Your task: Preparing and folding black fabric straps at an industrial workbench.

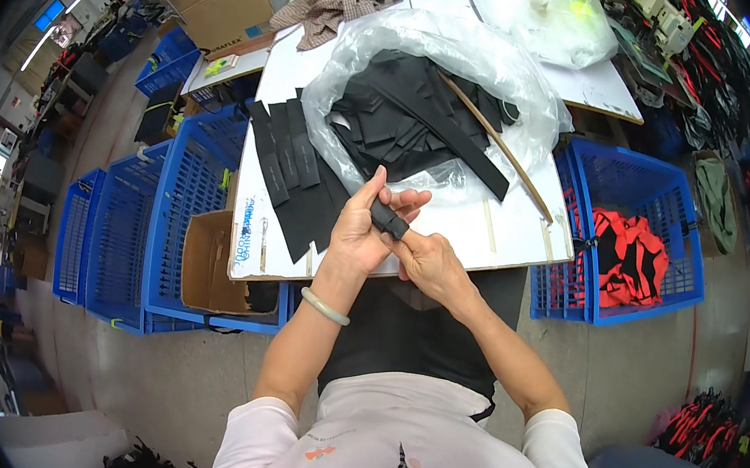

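Just over the table's near edge, my left hand (358, 234) is palm up with its fingers curled and its thumb pointing away from me. A short black fabric piece (386, 220), folded or tube-like, lies across that palm. My right hand (434, 266) pinches its near end. Beyond my hands is a clear plastic bag (324, 92), rolled open around a heap of black fabric strips (379, 107). Several flat black strips (293, 148) lie side by side on the white table (475, 235), left of the bag.
A thin wooden stick (503, 147) leans over the bag's right side. Blue crates (163, 248) flank the table on the left, one holding a cardboard box (206, 262). The right-hand blue crate (625, 160) contains red-and-black fabric (631, 252). A checked cloth (340, 4) lies at the back.
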`<control>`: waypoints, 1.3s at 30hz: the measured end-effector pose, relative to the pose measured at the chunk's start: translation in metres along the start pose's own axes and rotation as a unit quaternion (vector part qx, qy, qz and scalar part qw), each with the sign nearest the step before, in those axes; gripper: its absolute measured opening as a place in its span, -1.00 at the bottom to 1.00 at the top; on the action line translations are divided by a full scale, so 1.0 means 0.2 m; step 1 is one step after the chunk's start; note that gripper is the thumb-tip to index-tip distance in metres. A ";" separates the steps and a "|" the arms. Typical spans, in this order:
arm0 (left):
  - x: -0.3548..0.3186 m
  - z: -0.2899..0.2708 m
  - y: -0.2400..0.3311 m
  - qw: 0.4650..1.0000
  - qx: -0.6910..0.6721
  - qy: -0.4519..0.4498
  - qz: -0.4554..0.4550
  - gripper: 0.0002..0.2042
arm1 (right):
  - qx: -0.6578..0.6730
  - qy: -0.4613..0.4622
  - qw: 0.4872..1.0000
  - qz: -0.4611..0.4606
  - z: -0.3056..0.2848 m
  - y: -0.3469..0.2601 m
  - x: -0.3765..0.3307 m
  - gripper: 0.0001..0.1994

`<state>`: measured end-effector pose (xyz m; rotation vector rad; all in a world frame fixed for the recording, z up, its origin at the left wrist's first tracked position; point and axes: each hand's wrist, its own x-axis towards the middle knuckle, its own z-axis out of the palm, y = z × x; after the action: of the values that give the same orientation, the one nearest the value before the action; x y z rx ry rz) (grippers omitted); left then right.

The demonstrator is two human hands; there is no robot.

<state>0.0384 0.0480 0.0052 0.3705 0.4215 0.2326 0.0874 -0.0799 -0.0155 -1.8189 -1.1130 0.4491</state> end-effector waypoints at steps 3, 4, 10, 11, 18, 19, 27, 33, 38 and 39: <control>-0.02 0.02 -0.04 0.999 -0.013 0.037 -0.002 -0.62 | 0.292 -0.052 0.946 0.133 -0.05 -0.06 -0.04 -0.79; -0.02 0.02 -0.06 0.999 -0.013 0.039 -0.006 -0.62 | 0.293 -0.050 0.945 0.137 -0.06 -0.05 -0.05 -0.79; -0.01 0.05 -0.09 0.999 -0.016 0.024 0.023 -0.64 | 0.120 0.178 0.973 -0.090 0.02 0.06 -0.04 -0.83; 0.00 0.02 -0.08 0.999 -0.021 0.003 0.030 -0.67 | 0.007 0.183 0.974 -0.132 0.02 0.07 -0.04 -0.91; 0.05 -0.05 -0.13 0.994 0.103 0.023 -0.013 -0.68 | -0.251 -0.033 0.965 -0.070 -0.04 0.05 0.03 -0.77; 0.05 -0.04 -0.11 0.994 0.098 0.015 -0.050 -0.67 | -0.244 -0.043 0.966 -0.078 -0.05 0.03 0.04 -0.75; 0.06 0.00 -0.10 0.996 0.084 0.031 0.001 -0.66 | -0.315 0.034 0.945 -0.082 -0.01 -0.02 -0.04 -0.74; 0.09 0.05 -0.10 0.998 0.066 0.003 0.001 -0.65 | -0.207 0.011 0.975 -0.081 -0.07 0.08 0.12 -0.91; 0.13 -0.08 0.21 0.998 -0.028 0.046 0.039 -0.58 | -0.117 0.219 0.968 -0.048 -0.30 0.14 0.09 -0.80; 0.14 -0.04 0.18 0.996 -0.007 0.060 0.060 -0.59 | -0.143 0.226 0.964 -0.002 -0.40 0.21 0.08 -0.78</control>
<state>0.0542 0.0911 0.0019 0.3692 0.5156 0.3767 0.1719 -0.1149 -0.0080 -2.0321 -0.8921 -0.1407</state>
